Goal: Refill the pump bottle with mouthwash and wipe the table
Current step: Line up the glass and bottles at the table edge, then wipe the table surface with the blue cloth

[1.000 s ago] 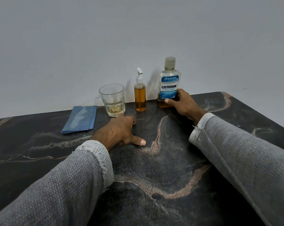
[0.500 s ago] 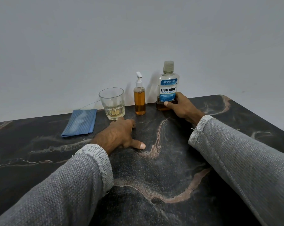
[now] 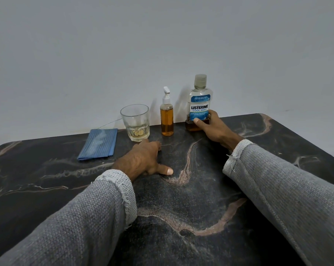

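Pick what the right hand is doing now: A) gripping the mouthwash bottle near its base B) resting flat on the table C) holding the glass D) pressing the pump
A: the right hand wraps the lower part of the mouthwash bottle, thumb across the front, bottle upright on the table.

Back edge of table (image 3: 277,143) crowded: cloth (image 3: 98,144) at 10 o'clock, glass (image 3: 135,122) at 11, pump bottle (image 3: 167,119) at 12, mouthwash bottle (image 3: 200,101) at 1, all in a row close to the wall (image 3: 162,45). Narrow gaps between glass, pump bottle and mouthwash bottle. Left hand (image 3: 143,160) lies flat just in front of glass, blocking approach from 6. Right hand (image 3: 213,128) wraps mouthwash bottle base. Open tabletop between the forearms, at 3 o'clock right of mouthwash bottle, and at 8–9 o'clock below cloth.
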`<action>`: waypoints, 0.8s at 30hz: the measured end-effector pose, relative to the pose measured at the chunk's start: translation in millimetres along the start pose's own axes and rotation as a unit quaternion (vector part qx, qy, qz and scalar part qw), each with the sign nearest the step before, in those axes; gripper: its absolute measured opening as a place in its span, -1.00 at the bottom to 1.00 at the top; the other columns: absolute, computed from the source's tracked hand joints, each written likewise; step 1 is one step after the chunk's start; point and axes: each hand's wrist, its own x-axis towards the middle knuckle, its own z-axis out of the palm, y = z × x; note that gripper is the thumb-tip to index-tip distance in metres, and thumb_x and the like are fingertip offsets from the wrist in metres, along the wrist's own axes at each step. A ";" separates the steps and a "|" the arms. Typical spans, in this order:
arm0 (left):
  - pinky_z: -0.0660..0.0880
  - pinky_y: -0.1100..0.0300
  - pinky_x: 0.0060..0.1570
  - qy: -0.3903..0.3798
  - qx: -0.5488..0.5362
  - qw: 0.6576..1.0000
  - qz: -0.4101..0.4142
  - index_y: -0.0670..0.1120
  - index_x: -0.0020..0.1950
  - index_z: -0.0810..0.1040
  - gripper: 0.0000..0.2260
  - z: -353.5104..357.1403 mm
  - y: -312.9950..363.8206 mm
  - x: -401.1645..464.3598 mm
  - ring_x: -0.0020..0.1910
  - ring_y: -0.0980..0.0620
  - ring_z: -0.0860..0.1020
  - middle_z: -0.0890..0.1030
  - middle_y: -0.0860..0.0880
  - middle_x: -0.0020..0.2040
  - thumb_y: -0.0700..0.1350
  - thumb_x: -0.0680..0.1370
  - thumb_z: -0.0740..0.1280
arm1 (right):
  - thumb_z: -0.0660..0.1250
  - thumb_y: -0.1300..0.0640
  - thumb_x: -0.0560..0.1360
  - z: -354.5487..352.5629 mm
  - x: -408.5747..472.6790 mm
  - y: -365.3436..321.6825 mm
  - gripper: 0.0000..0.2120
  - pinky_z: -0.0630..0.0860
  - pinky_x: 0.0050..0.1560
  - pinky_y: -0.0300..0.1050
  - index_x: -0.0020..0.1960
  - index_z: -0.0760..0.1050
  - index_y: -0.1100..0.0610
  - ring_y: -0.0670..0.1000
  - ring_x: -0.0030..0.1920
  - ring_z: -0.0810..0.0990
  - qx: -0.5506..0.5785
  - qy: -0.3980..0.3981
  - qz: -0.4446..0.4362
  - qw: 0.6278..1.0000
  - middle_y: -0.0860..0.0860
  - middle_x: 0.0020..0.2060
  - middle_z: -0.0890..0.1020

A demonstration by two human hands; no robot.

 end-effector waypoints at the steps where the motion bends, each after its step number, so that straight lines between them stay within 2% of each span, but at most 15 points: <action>1: 0.45 -0.06 0.25 0.005 -0.004 1.000 0.004 -0.05 0.46 0.27 -0.21 1.5 -0.5 -0.9 0.31 -0.13 0.39 0.35 -0.14 0.37 0.21 0.35 0.47 | 0.28 -0.08 0.57 -1.5 -3.0 -0.6 -0.29 0.29 0.45 0.12 0.55 0.02 0.13 0.12 0.46 0.32 0.003 0.004 0.010 1.000 0.10 0.48 0.31; 3: 0.45 -0.03 0.25 0.023 -0.018 0.999 0.015 -0.05 0.46 0.28 -0.24 4.4 -3.3 -6.2 0.28 -0.11 0.42 0.39 -0.13 0.35 0.22 0.37 0.46 | 0.24 -0.14 0.57 -4.0 -11.9 -2.5 -0.25 0.25 0.46 0.17 0.57 -0.05 0.13 0.16 0.49 0.24 0.003 0.017 0.029 0.999 0.13 0.52 0.24; 5: 0.43 0.03 0.26 0.047 -0.044 0.998 0.029 -0.05 0.47 0.28 -0.26 7.6 -8.2 -15.3 0.29 -0.08 0.42 0.41 -0.11 0.35 0.20 0.40 0.45 | 0.23 -0.16 0.57 -5.5 -25.5 -3.6 -0.25 0.22 0.47 0.20 0.58 -0.05 0.11 0.18 0.52 0.18 -0.008 0.032 0.040 0.999 0.13 0.55 0.16; 7: 0.42 0.13 0.18 0.076 -0.076 0.993 0.043 -0.06 0.45 0.29 -0.31 9.0 -18.1 -26.4 0.27 -0.04 0.43 0.43 -0.09 0.34 0.17 0.42 0.44 | 0.25 -0.16 0.56 -4.3 -41.5 -5.0 -0.25 0.22 0.47 0.17 0.57 -0.02 0.10 0.18 0.52 0.17 -0.023 0.042 0.038 0.998 0.12 0.55 0.14; 9: 0.39 0.19 0.10 0.100 -0.094 0.990 0.043 -0.05 0.42 0.33 -0.39 8.9 -33.1 -40.2 0.22 -0.01 0.45 0.45 -0.08 0.33 0.14 0.46 0.42 | 0.27 -0.13 0.56 1.8 -59.1 -7.8 -0.29 0.26 0.43 0.11 0.56 0.06 0.12 0.17 0.49 0.23 -0.035 0.062 0.019 0.997 0.12 0.53 0.20; 13: 0.39 0.10 0.24 0.123 -0.084 0.988 0.026 -0.04 0.40 0.36 -0.46 6.3 -65.8 -67.2 0.28 -0.03 0.43 0.45 -0.09 0.35 0.10 0.49 0.40 | 0.30 -0.07 0.56 26.4 -91.1 -16.8 -0.40 0.27 0.43 0.11 0.50 0.21 0.12 0.17 0.45 0.27 -0.133 0.107 -0.026 0.985 0.15 0.46 0.30; 15: 0.37 0.09 0.26 0.136 -0.089 0.987 0.012 -0.06 0.39 0.38 -0.49 2.6 -82.5 -80.4 0.29 -0.05 0.43 0.46 -0.09 0.35 0.08 0.51 0.39 | 0.30 -0.06 0.56 47.3 -104.6 -29.9 -0.46 0.27 0.41 0.08 0.46 0.27 0.10 0.15 0.43 0.28 -0.179 0.074 -0.060 0.979 0.14 0.43 0.32; 19: 0.38 0.10 0.21 0.149 -0.099 0.984 -0.018 -0.08 0.37 0.40 -0.53 -2.1 -113.3 -97.7 0.24 -0.08 0.46 0.48 -0.11 0.32 0.06 0.53 0.37 | 0.31 -0.05 0.55 101.0 -123.7 -66.4 -0.55 0.35 0.38 0.07 0.38 0.36 0.07 0.07 0.36 0.35 -0.254 -0.044 -0.162 0.952 0.08 0.36 0.39; 24: 0.39 0.10 0.18 0.153 -0.109 0.981 -0.042 -0.08 0.38 0.37 -0.54 -0.3 -146.8 -106.8 0.22 -0.06 0.47 0.49 -0.10 0.31 0.04 0.54 0.37 | 0.33 -0.02 0.54 168.8 -125.1 -107.6 -0.57 0.43 0.27 0.03 0.35 0.39 0.09 0.08 0.27 0.44 -0.321 -0.078 -0.252 0.910 0.08 0.29 0.47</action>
